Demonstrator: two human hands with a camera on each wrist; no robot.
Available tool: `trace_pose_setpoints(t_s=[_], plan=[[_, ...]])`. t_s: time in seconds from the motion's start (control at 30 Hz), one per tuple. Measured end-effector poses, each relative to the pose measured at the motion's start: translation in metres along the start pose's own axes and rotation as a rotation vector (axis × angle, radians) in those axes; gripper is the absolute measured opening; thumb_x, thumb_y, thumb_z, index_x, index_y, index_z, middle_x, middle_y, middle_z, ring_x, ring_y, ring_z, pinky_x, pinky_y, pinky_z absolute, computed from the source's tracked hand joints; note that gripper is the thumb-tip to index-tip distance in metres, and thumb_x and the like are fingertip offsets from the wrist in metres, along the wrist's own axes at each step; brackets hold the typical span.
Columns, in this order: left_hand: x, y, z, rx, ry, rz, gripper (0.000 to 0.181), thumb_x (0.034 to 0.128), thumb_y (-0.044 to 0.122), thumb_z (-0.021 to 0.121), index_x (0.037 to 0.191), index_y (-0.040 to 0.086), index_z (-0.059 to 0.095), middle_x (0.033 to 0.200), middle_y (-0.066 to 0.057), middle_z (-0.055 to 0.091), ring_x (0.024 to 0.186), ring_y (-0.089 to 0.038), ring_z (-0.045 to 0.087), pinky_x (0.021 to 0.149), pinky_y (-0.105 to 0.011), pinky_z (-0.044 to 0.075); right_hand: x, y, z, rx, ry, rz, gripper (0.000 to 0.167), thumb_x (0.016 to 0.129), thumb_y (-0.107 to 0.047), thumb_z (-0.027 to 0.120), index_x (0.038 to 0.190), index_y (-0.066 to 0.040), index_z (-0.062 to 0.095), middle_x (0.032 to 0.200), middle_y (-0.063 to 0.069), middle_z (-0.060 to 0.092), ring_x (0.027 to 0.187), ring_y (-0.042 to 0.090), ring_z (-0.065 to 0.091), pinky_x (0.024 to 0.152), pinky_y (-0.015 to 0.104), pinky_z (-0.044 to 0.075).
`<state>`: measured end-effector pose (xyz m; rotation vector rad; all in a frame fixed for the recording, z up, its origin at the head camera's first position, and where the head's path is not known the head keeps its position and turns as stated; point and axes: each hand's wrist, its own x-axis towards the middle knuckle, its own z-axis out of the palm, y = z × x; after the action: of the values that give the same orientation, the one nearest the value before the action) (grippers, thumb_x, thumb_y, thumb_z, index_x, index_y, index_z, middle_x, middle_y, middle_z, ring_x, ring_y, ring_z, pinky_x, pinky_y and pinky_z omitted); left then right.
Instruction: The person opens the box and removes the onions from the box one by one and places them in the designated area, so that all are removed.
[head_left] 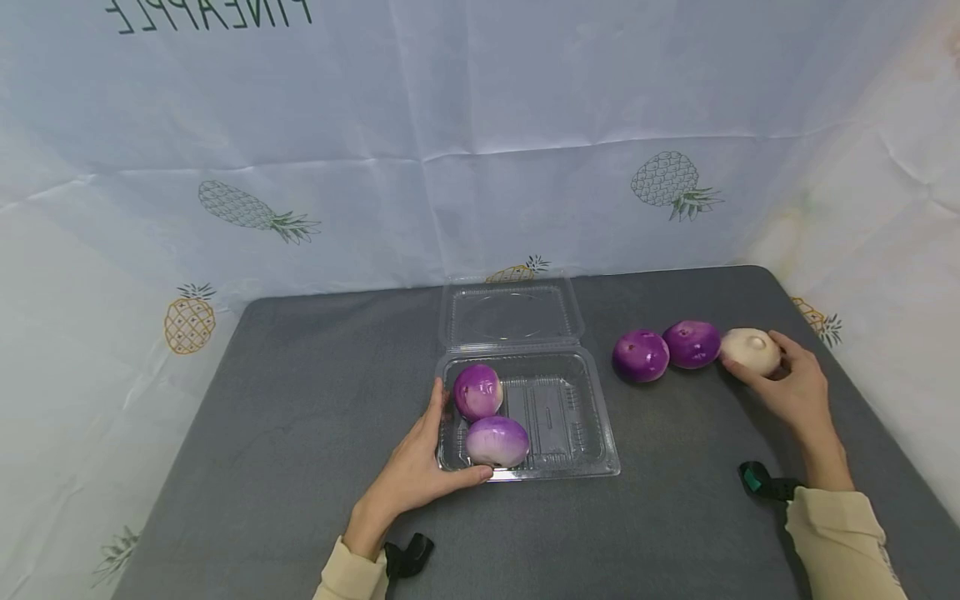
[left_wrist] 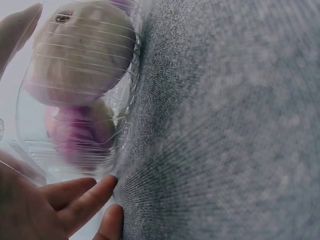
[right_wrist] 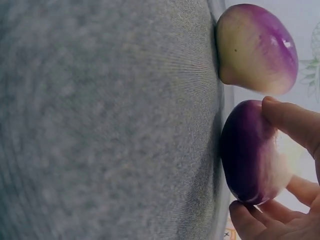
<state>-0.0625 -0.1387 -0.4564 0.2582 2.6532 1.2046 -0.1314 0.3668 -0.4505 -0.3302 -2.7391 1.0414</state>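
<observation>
A clear plastic container (head_left: 551,475) lies on the table with its lid (head_left: 510,312) folded back. Two purple-and-white turnips (head_left: 478,392) sit in its left part, one behind the other. My left hand (head_left: 412,473) rests at the container's front left corner, thumb along the front edge and fingers spread straight by the left side. At the right, my right hand (head_left: 798,385) grips a turnip (head_left: 750,350) between thumb and fingers, pale side up. The right wrist view shows that turnip's dark purple underside (right_wrist: 245,150). Two more purple turnips (head_left: 641,356) lie just left of it.
The grey table (head_left: 315,400) ends at the back against a hanging white cloth (head_left: 360,217) printed with pineapples. The cloth also hangs along both sides. Each wrist carries a black camera strap (head_left: 408,556).
</observation>
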Motion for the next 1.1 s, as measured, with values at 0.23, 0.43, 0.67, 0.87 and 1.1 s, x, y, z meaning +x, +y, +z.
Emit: trace_pose_setpoints(t_s=[0.23, 0.43, 0.67, 0.87, 1.1], plan=[[-0.001, 0.001, -0.001, 0.004, -0.003, 0.001, 0.14, 0.0693, 0.065, 0.086, 0.164, 0.028, -0.01, 0.171, -0.006, 0.026, 0.154, -0.028, 0.035, 0.123, -0.059, 0.029, 0.0, 0.0, -0.002, 0.001, -0.049, 0.015, 0.086, 0.094, -0.038, 0.07, 0.158, 0.004, 0.03, 0.141, 0.04, 0.048, 0.083, -0.02, 0.033, 0.061, 0.003, 0.034], [-0.001, 0.001, -0.001, 0.006, -0.005, 0.001, 0.14, 0.0694, 0.066, 0.085, 0.164, 0.028, -0.011, 0.171, -0.005, 0.025, 0.156, -0.028, 0.031, 0.124, -0.058, 0.029, 0.0, 0.001, -0.003, -0.008, -0.089, 0.001, 0.087, 0.096, -0.039, 0.068, 0.158, 0.006, 0.027, 0.137, 0.041, 0.05, 0.082, -0.022, 0.033, 0.06, 0.005, 0.035], [-0.001, 0.001, -0.001, 0.005, -0.003, 0.001, 0.14, 0.0692, 0.066, 0.085, 0.164, 0.027, -0.01, 0.171, -0.005, 0.026, 0.156, -0.029, 0.031, 0.124, -0.059, 0.029, 0.0, 0.001, -0.005, 0.049, -0.14, 0.023, 0.088, 0.098, -0.039, 0.066, 0.159, 0.007, 0.022, 0.143, 0.045, 0.043, 0.085, -0.025, 0.033, 0.06, 0.003, 0.039], [0.0, 0.001, -0.001, 0.002, -0.001, 0.006, 0.14, 0.0691, 0.066, 0.085, 0.165, 0.027, -0.01, 0.17, -0.006, 0.027, 0.154, -0.028, 0.035, 0.123, -0.059, 0.029, 0.0, 0.003, -0.005, 0.104, -0.169, 0.037, 0.089, 0.099, -0.037, 0.064, 0.16, 0.007, 0.016, 0.146, 0.046, 0.039, 0.085, -0.026, 0.034, 0.061, 0.002, 0.041], [0.0, 0.0, -0.001, -0.004, 0.001, 0.011, 0.14, 0.0694, 0.065, 0.086, 0.165, 0.026, -0.009, 0.17, -0.007, 0.028, 0.153, -0.029, 0.037, 0.123, -0.06, 0.03, 0.001, 0.004, -0.011, 0.097, -0.194, 0.072, 0.093, 0.1, -0.04, 0.064, 0.162, 0.005, 0.012, 0.152, 0.047, 0.031, 0.108, 0.003, 0.063, 0.063, -0.002, 0.04]])
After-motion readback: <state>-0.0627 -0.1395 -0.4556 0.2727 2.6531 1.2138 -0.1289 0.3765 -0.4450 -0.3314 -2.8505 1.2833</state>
